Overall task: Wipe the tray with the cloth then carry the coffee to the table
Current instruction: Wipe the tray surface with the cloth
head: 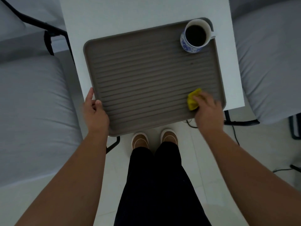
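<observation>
You face a matt, ribbed grey-brown tray (146, 75), a glossy blue-and-white ceramic mug (187, 44), a crumpled yellow cloth (193, 101) and a smooth white tabletop (130, 13).

Left hand (95, 111) grips (thumb on top), right hand (207, 110) curled, palm down.

Ribbed grey tray (146, 75) lies on a white table (114, 12), its near edge overhanging. Left hand (94, 111) grips the tray's near-left rim. Right hand (207, 108) presses a bunched yellow cloth (193, 101) onto the near-right ribs. Mug (195, 36) of coffee stands upright in the far-right corner.
</observation>
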